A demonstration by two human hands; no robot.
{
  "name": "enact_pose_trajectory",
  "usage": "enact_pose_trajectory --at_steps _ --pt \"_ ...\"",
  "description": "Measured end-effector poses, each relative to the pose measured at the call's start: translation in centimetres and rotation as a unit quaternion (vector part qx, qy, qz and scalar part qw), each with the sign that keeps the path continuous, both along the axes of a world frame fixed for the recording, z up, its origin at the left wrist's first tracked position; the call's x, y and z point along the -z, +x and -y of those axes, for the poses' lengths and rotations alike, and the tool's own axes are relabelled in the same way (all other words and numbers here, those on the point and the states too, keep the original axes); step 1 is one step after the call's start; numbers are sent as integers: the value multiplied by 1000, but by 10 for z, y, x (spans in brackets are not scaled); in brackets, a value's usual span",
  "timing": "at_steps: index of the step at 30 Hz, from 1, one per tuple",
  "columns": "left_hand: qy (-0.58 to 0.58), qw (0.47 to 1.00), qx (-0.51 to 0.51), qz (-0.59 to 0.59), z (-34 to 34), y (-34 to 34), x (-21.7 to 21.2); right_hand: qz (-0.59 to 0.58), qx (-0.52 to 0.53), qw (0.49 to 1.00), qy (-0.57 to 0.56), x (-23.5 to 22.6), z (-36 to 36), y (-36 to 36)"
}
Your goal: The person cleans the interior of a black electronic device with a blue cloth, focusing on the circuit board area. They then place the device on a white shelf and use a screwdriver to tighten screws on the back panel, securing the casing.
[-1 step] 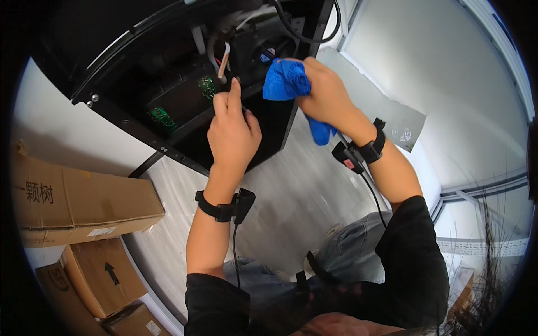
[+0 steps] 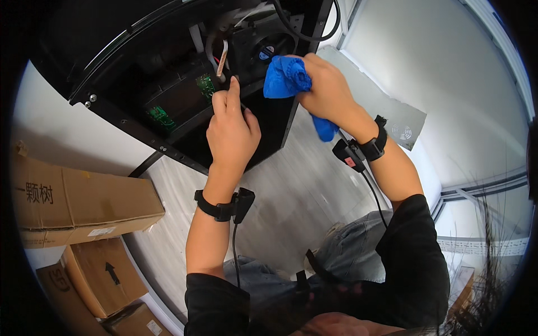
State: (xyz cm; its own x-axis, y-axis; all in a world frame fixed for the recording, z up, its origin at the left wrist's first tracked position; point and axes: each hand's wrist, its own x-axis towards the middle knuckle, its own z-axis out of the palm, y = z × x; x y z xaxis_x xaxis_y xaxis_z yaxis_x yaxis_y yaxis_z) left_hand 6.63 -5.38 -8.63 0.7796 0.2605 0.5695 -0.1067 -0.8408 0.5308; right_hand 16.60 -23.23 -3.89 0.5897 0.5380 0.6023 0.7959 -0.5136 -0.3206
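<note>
Presently showing, inside the open black box-shaped cabinet (image 2: 270,126), two small green circuit boards (image 2: 161,116) and a black fan (image 2: 266,52) with round blue label. Gripping in the right hand (image 2: 329,92) a soft, crumpled blue cloth (image 2: 283,81), bulging and drooping near the fan. Pointing with the left hand (image 2: 232,134) over the cabinet, curling other fingers; not showing whether gripping anything.

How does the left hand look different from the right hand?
The right hand holds a blue cloth; no cloth shows in the left hand. The left hand's index finger sticks out in plain view, but the right hand's fingers are partly hidden by the cloth. Both wear a black strap at the wrist.
</note>
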Motion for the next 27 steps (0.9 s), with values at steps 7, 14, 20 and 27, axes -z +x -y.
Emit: enact_pose_trajectory --at_steps 7,14,20,27 --pt "10 1000 3 16 4 1 2 56 31 998 5 9 -8 -11" --pt "-8 1000 2 0 6 0 -1 82 48 995 10 0 -3 -2" --pt "0 1000 6 -7 3 -1 -2 81 34 996 -29 -8 3 1" --pt "4 1000 -1 -1 3 -1 0 27 31 999 2 2 -8 -6"
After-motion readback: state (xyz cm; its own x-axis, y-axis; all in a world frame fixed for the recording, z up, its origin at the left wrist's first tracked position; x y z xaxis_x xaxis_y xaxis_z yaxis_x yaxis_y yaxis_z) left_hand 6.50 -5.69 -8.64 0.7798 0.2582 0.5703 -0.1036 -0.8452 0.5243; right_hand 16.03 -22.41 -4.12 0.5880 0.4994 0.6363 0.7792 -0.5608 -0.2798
